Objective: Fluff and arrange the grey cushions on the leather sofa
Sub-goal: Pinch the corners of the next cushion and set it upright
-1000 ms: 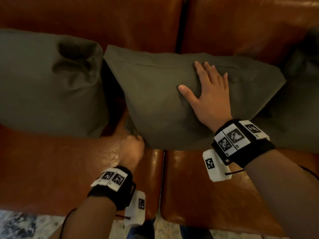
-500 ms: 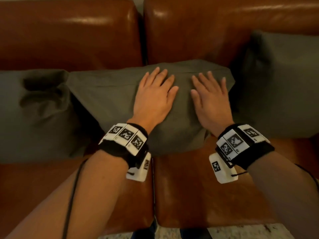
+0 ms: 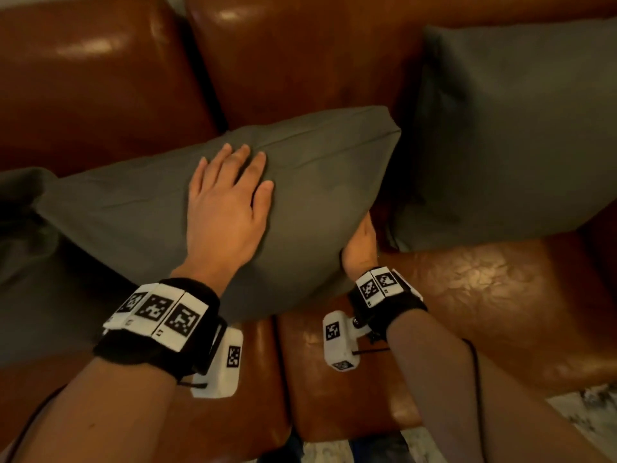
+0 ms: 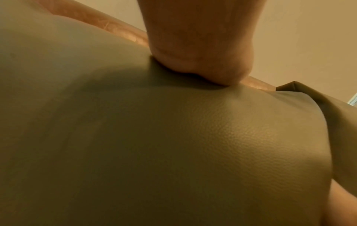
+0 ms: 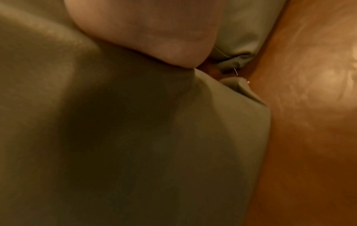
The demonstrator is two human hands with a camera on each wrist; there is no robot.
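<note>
Broadly, the brown leather sofa (image 3: 467, 312) fills nearly the whole head view: glossy back cushions across the far side, two creased seat cushions on the near side with a dark seam between them running toward the viewer. Warm light glints off the leather on the right seat. Along the near edge a strip of pale, mottled floor (image 3: 587, 416) shows at the lower right, and the left wrist view catches a plain beige wall (image 4: 289, 38) above the sofa back.

Three grey cushions sit on the seat. The right cushion (image 3: 514, 128) stands propped against the backrest. The left cushion (image 3: 30, 262) is mostly cut off at the left edge. Between them, the middle cushion (image 3: 317, 202) lies tilted over the seam, its far right corner raised, its left end touching the left cushion.

On top of the middle cushion rests the left hand (image 3: 227, 208), palm down, fingers straight and slightly spread, pressing into the fabric; the left wrist view shows the heel of the hand denting it. The right hand (image 3: 360, 245) is tucked against the cushion's near right edge, just beside the right cushion; its fingers are hidden, so how they lie cannot be told. Both wrists wear black bands with white marker tiles (image 3: 157, 312).
</note>
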